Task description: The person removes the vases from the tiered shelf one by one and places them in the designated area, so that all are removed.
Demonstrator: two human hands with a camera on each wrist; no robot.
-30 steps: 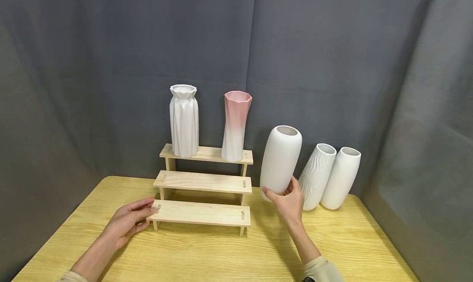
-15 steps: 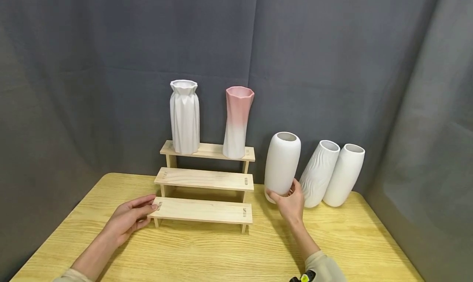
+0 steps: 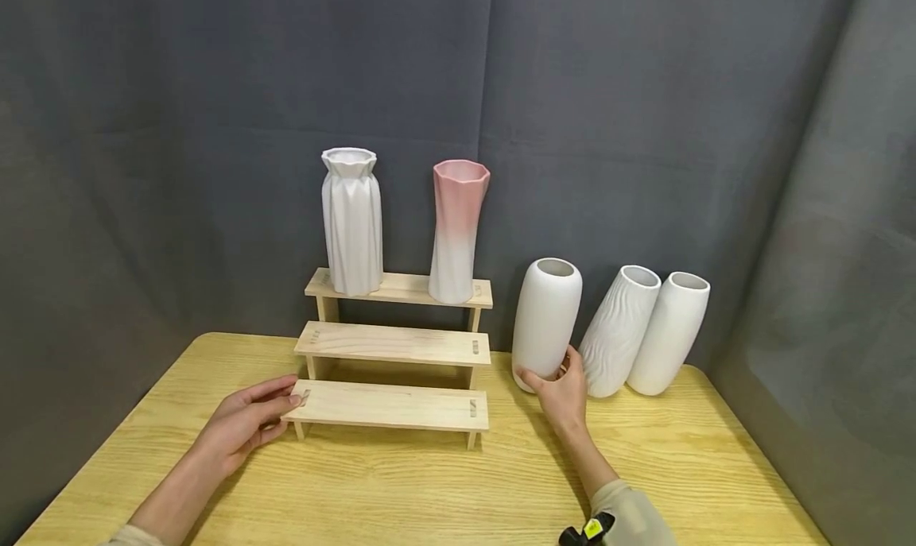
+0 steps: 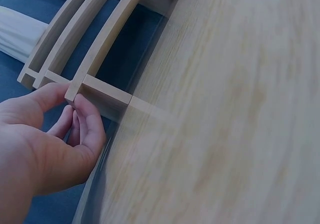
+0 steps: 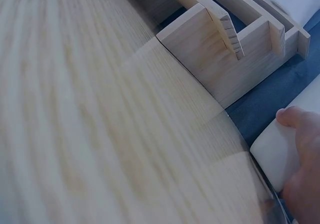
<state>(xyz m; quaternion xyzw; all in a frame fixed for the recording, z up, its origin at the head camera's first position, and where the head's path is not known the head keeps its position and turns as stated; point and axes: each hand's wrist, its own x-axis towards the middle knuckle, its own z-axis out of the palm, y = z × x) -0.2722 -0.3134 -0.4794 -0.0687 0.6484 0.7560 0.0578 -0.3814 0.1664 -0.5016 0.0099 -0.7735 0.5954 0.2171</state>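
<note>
In the head view my left hand (image 3: 239, 420) pinches the left end of the bottom step of a three-tier wooden display stand (image 3: 392, 407). The left wrist view shows the thumb and fingers (image 4: 89, 116) around that corner. Low on its side, a smooth white vase (image 3: 547, 319) is gripped by my right hand (image 3: 565, 391), thumb to the left. This vase stands nearly upright, right of the stand. Its base is partly hidden by the hand. On the top tier are a pleated white vase (image 3: 352, 224) and a pink-to-white vase (image 3: 458, 232).
To the right, a wavy-ribbed white vase (image 3: 619, 331) and another smooth white vase (image 3: 669, 335) stand close together, appearing tilted. A grey curtain (image 3: 401, 69) hangs behind the yellow wooden table (image 3: 401, 498) and along its sides.
The white vase in my right hand has come down and turned more upright. My left hand keeps its hold on the stand. The head view has shifted slightly.
</note>
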